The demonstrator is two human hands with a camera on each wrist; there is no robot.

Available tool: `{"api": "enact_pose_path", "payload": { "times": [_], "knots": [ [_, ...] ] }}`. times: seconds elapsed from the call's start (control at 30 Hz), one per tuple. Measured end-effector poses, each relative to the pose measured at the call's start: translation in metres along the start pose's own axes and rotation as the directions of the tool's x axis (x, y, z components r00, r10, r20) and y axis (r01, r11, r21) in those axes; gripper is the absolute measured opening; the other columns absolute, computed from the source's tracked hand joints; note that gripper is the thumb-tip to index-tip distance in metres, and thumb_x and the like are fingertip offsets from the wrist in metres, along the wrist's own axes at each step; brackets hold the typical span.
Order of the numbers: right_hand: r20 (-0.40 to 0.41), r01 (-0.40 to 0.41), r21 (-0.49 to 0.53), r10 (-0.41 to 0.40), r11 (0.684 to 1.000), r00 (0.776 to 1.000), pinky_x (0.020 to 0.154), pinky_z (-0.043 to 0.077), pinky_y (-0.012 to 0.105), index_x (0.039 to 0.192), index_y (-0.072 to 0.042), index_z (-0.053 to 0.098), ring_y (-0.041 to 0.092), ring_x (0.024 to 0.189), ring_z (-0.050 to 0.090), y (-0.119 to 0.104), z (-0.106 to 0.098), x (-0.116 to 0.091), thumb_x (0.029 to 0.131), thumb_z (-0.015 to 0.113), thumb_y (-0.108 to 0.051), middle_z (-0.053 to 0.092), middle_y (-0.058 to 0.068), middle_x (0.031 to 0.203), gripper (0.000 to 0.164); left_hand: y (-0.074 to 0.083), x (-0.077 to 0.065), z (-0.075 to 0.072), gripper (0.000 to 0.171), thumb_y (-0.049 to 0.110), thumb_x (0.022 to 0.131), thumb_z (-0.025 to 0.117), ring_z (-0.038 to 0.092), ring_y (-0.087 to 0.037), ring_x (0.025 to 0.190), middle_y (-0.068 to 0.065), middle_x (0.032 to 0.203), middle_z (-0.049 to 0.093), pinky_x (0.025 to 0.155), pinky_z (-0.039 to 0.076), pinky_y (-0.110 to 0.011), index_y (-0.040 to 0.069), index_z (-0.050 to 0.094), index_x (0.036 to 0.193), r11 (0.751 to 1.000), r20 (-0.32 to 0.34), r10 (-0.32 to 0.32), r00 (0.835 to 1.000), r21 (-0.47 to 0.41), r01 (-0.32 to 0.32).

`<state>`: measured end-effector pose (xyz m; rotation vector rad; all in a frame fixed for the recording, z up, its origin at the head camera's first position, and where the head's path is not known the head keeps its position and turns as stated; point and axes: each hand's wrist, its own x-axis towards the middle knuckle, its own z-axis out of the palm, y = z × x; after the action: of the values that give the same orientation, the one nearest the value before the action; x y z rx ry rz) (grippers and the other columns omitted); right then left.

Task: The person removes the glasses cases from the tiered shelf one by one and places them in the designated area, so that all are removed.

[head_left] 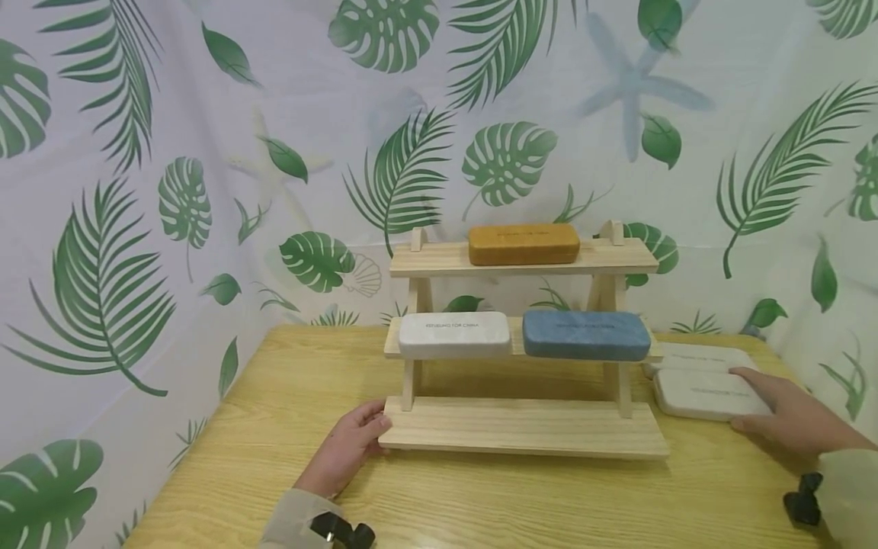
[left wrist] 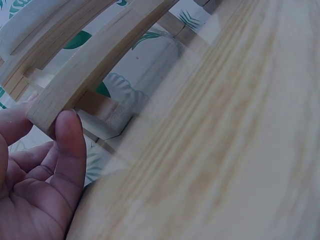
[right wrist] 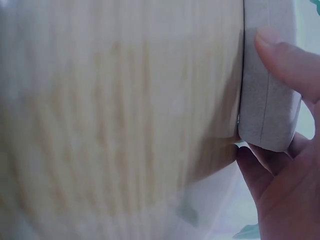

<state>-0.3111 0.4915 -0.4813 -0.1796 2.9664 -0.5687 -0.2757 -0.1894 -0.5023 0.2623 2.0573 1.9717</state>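
Note:
A three-tier wooden display stand (head_left: pixel 521 427) stands on the table. My left hand (head_left: pixel 346 450) grips the left end of its lowest board; in the left wrist view the thumb (left wrist: pixel 70 135) presses on the board's edge. To the right of the stand, my right hand (head_left: pixel 799 415) holds a light grey glasses case (head_left: pixel 709 394) by its right end, thumb on the near side. The right wrist view shows that case (right wrist: pixel 260 100) against the table surface. Another pale glasses case (head_left: pixel 706 357) lies just behind it, partly hidden.
An orange glasses case (head_left: pixel 524 244) sits on the top board. On the middle board, a white case (head_left: pixel 455 335) and a blue case (head_left: pixel 586 335) lie side by side. Behind the wooden table (head_left: pixel 315 366) hangs a leaf-patterned cloth (head_left: pixel 274 76).

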Motion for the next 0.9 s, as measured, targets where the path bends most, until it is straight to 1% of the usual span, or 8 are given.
{"api": "enact_pose_path", "payload": {
  "times": [0.1,0.23,0.3,0.37,0.5,0.7,0.83,0.9],
  "knots": [
    [-0.001,0.031,-0.008,-0.031,0.999,1.000,0.099,0.026,0.077,0.154,0.011,0.022,0.066,0.128,0.025,-0.001,-0.001,0.002,0.086,0.076,-0.052,0.026,0.048,0.145,0.107,0.000,0.000,0.000,0.065,0.034,0.106,0.056,0.058,-0.029,0.118,-0.018,0.139,0.054,0.086,0.054,-0.038,-0.002,0.033,0.155,1.000,0.003,0.001,1.000,-0.003,-0.001],
    [-0.033,0.104,-0.065,-0.107,0.992,0.994,0.098,0.031,0.075,0.150,0.013,0.032,0.064,0.124,0.034,-0.004,-0.003,0.006,0.089,0.078,-0.035,0.034,0.048,0.140,0.090,0.001,0.000,0.000,0.065,0.033,0.106,0.057,0.058,-0.028,0.117,-0.019,0.139,0.053,0.085,0.054,-0.037,-0.003,0.034,0.155,1.000,-0.009,0.000,1.000,-0.007,0.000],
    [-0.040,0.114,-0.091,-0.118,0.989,0.992,0.096,0.034,0.074,0.147,0.013,0.036,0.063,0.121,0.038,-0.006,-0.004,0.006,0.090,0.077,-0.031,0.037,0.048,0.136,0.083,0.003,-0.001,0.001,0.064,0.032,0.105,0.057,0.058,-0.028,0.116,-0.020,0.139,0.053,0.085,0.054,-0.038,-0.002,0.035,0.154,1.000,-0.014,-0.003,1.000,-0.008,0.003],
    [-0.040,0.112,-0.104,-0.117,0.988,0.992,0.095,0.036,0.073,0.146,0.014,0.038,0.063,0.119,0.040,-0.008,-0.004,0.007,0.090,0.078,-0.029,0.039,0.049,0.134,0.081,0.004,-0.002,0.002,0.064,0.032,0.105,0.058,0.058,-0.028,0.116,-0.019,0.140,0.053,0.085,0.054,-0.038,-0.002,0.035,0.154,1.000,-0.015,-0.007,1.000,-0.010,0.007],
    [-0.019,0.070,-0.097,-0.072,0.993,0.997,0.095,0.034,0.075,0.148,0.012,0.035,0.065,0.120,0.036,-0.012,-0.005,0.006,0.091,0.076,-0.037,0.034,0.050,0.134,0.085,0.005,-0.003,0.003,0.063,0.030,0.106,0.057,0.058,-0.028,0.116,-0.019,0.140,0.053,0.086,0.054,-0.038,-0.002,0.034,0.154,1.000,-0.015,-0.011,1.000,-0.014,0.011],
    [-0.026,0.039,-0.056,-0.041,0.998,0.999,0.094,0.030,0.078,0.152,0.009,0.029,0.068,0.122,0.029,-0.013,-0.003,0.003,0.092,0.073,-0.045,0.025,0.052,0.136,0.092,0.004,-0.002,0.003,0.064,0.031,0.106,0.057,0.059,-0.028,0.115,-0.019,0.139,0.054,0.086,0.054,-0.038,-0.003,0.034,0.154,1.000,-0.016,-0.012,1.000,-0.016,0.012],
    [-0.030,0.005,-0.036,-0.006,0.999,1.000,0.094,0.028,0.081,0.154,0.006,0.026,0.071,0.123,0.021,-0.012,-0.001,0.002,0.090,0.069,-0.058,0.016,0.055,0.139,0.101,0.004,-0.002,0.002,0.064,0.031,0.105,0.058,0.059,-0.028,0.115,-0.019,0.139,0.054,0.086,0.054,-0.038,-0.003,0.034,0.154,1.000,-0.015,-0.011,1.000,-0.012,0.011],
    [-0.036,-0.012,-0.034,0.010,0.999,0.999,0.094,0.026,0.081,0.154,0.006,0.025,0.071,0.124,0.019,-0.013,-0.001,0.001,0.088,0.069,-0.062,0.013,0.055,0.140,0.104,0.004,-0.002,0.002,0.065,0.032,0.105,0.058,0.059,-0.028,0.116,-0.019,0.139,0.054,0.086,0.054,-0.038,-0.003,0.034,0.154,1.000,-0.015,-0.010,1.000,-0.010,0.010]
  ]
}}
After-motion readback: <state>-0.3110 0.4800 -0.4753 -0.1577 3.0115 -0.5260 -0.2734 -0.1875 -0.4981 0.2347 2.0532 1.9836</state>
